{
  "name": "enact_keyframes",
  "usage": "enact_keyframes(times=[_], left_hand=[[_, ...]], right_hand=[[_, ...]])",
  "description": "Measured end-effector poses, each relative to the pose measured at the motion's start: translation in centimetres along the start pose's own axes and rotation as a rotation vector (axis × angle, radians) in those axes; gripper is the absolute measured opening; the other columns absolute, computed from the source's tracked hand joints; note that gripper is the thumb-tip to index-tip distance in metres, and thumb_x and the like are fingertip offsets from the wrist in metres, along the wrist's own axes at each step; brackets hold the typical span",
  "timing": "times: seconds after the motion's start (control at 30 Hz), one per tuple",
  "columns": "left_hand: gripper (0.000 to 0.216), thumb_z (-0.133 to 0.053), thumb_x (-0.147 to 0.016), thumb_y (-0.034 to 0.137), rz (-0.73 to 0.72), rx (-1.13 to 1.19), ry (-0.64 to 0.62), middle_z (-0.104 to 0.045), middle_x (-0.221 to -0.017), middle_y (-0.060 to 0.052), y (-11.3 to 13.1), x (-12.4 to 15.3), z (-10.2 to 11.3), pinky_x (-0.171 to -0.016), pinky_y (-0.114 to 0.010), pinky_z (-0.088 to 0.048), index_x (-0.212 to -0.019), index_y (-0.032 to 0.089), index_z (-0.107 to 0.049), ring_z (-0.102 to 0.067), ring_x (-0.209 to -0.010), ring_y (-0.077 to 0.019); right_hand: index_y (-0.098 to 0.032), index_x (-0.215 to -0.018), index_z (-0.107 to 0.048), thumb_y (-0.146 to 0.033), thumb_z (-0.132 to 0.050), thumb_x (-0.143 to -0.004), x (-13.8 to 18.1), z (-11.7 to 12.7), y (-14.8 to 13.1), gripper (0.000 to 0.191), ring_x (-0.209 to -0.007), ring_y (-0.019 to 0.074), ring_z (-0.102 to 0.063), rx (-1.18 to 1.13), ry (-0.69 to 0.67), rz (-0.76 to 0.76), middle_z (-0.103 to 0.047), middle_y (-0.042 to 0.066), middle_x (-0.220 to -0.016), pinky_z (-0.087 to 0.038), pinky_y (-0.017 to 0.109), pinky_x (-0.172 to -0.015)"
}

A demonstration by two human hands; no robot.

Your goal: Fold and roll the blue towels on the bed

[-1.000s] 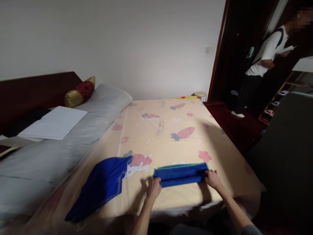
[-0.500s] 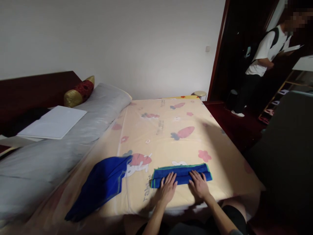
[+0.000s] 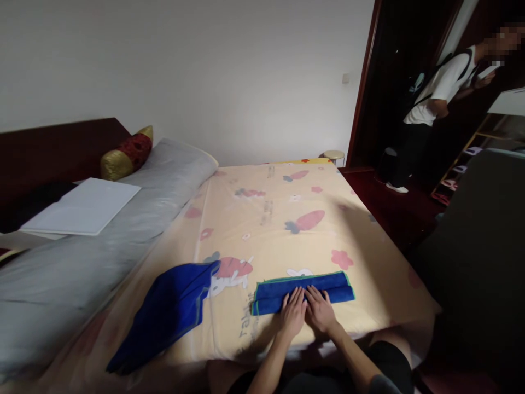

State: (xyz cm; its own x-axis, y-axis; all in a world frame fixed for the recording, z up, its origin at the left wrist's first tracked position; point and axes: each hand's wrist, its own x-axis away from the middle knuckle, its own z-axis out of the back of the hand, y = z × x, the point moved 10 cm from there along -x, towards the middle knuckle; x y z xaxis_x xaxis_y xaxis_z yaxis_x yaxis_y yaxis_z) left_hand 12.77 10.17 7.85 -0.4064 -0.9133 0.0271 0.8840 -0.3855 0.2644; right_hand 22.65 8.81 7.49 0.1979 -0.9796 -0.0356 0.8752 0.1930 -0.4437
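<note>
A blue towel with a green edge (image 3: 266, 295) lies folded into a long narrow strip near the front edge of the bed. My left hand (image 3: 292, 313) and my right hand (image 3: 319, 310) rest flat on its middle, side by side and almost touching, fingers stretched out and pointing away from me. A second blue cloth (image 3: 168, 314) lies loosely spread to the left, apart from both hands.
The bed has a cream sheet printed with carrots and flowers (image 3: 287, 219). A grey bolster (image 3: 102, 241) carries a white board (image 3: 82, 207); a gold-and-red pillow (image 3: 126, 154) lies behind. A person in a white shirt (image 3: 435, 104) stands in the dark doorway at right.
My hands have left the two ends of the folded towel, come to its top and slid together at the middle, now lying flat. The towel has stayed in place.
</note>
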Motion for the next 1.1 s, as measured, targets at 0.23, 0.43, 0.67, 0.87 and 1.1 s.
enact_keyframes(times=[0.23, 0.43, 0.67, 0.87, 1.1], left_hand=[[0.053, -0.022, -0.093, 0.047, 0.213, -0.087, 0.003, -0.032, -0.156, -0.002, -10.1, 2.2, 2.0, -0.115, -0.051, -0.024, -0.145, 0.034, -0.025, -0.029, -0.144, -0.0198], [0.052, -0.024, -0.093, 0.046, 0.345, -0.123, 0.055, -0.032, -0.156, -0.002, -10.9, 2.6, 3.0, -0.115, -0.056, -0.018, -0.143, 0.033, -0.032, -0.029, -0.144, -0.0215], [0.042, -0.029, -0.093, 0.034, 0.341, -0.123, 0.318, -0.057, -0.139, -0.003, -9.0, 6.3, 6.6, -0.11, -0.044, -0.028, -0.121, 0.03, -0.061, -0.047, -0.132, -0.0205], [0.051, -0.029, -0.087, 0.017, 0.332, -0.122, 0.334, -0.054, -0.141, -0.005, -8.4, 8.6, 2.7, -0.109, -0.046, -0.027, -0.133, 0.024, -0.051, -0.048, -0.132, -0.02], [0.052, -0.032, -0.083, 0.01, 0.334, -0.087, 0.237, -0.061, -0.135, -0.007, -9.3, 6.5, 3.2, -0.106, -0.044, -0.029, -0.127, 0.023, -0.055, -0.05, -0.128, -0.0202]], right_hand=[[-0.021, -0.142, -0.039, -0.056, -0.024, -0.094, 1.0, 3.2, 8.6, 0.061, -0.141, 0.0263, -0.031, 0.026, 0.08, -0.201, -0.037, 0.01, -0.151, -0.024, 0.056, -0.112], [-0.023, -0.141, -0.038, -0.059, -0.028, -0.092, 2.0, 3.9, 11.0, 0.062, -0.142, 0.0262, -0.029, -0.019, 0.168, -0.257, -0.035, 0.008, -0.153, -0.023, 0.055, -0.113], [-0.026, -0.125, -0.057, -0.042, -0.026, -0.096, 3.6, 8.0, 11.7, 0.045, -0.124, 0.0182, -0.053, -0.1, 0.224, -0.177, -0.062, 0.005, -0.131, -0.037, 0.038, -0.106], [-0.023, -0.125, -0.057, -0.017, -0.035, -0.085, 6.4, 5.2, 10.6, 0.047, -0.126, 0.0225, -0.052, -0.075, 0.224, -0.159, -0.06, 0.007, -0.132, -0.037, 0.041, -0.101], [-0.021, -0.127, -0.051, -0.011, -0.034, -0.079, 5.6, 3.2, 9.8, 0.051, -0.122, 0.0257, -0.05, 0.133, 0.176, -0.223, -0.057, 0.011, -0.133, -0.03, 0.045, -0.098]])
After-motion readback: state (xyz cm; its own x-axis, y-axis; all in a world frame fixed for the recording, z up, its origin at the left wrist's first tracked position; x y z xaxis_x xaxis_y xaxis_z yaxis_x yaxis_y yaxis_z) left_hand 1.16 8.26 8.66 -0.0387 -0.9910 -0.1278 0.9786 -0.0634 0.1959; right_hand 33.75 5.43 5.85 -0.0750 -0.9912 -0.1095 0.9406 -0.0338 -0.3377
